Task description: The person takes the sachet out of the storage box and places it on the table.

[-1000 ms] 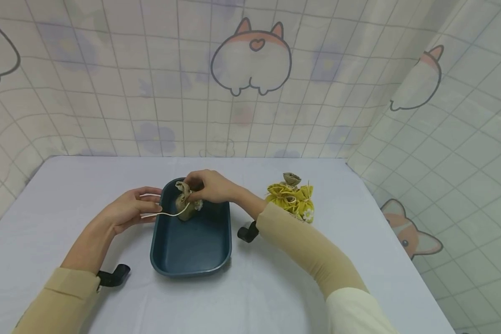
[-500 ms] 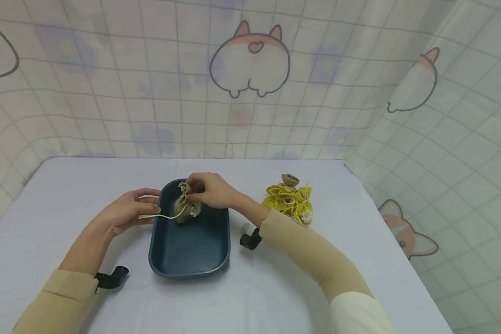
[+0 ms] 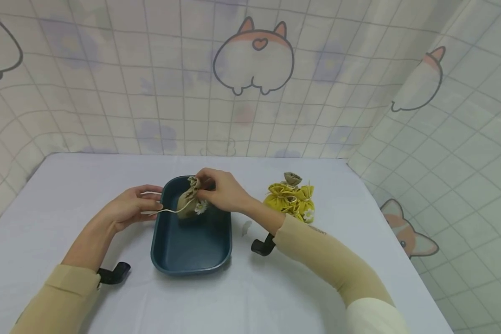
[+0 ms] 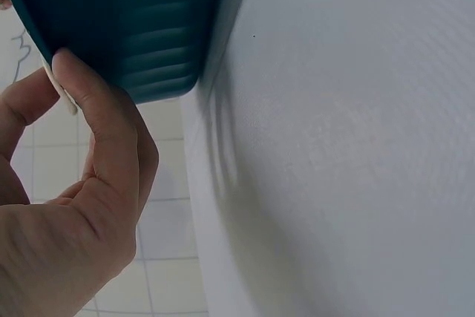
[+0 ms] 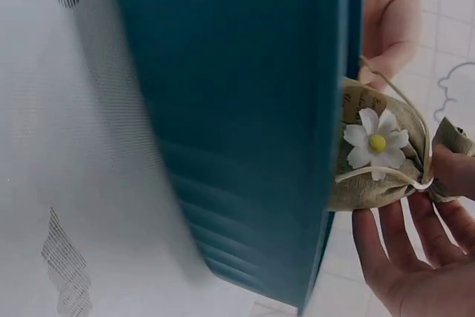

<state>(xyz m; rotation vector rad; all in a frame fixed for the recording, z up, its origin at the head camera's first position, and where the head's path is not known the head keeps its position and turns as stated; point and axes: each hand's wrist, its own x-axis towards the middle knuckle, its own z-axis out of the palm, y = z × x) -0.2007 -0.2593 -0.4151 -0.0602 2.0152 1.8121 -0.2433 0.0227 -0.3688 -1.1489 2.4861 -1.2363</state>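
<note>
A tan drawstring pouch (image 3: 185, 206) with a white fabric flower (image 5: 377, 142) is inside the dark blue tray (image 3: 192, 270), near its far end. The gathered neck of that pouch is pinched by my right hand (image 3: 222, 189), thumb against fingers. My left hand (image 3: 129, 207), at the tray's left rim, pinches the end of the pouch's white drawstring (image 3: 172, 211) between thumb and forefinger. In the left wrist view, the drawstring's tip (image 4: 68, 102) sticks out from that pinch. From the right wrist view, the tray wall hides the pouch's bottom.
Yellow drawstring pouches (image 3: 282, 200), one with a white flower, lie bunched right of the tray, with a tan pouch (image 3: 292, 179) behind them. A white cloth covers the table (image 3: 183, 304). A patterned curtain (image 3: 171, 93) hangs behind.
My right hand has shifted slightly right with the pouch's neck, so the pouch leans that way. My left hand keeps pinching the drawstring at nearly the same place.
</note>
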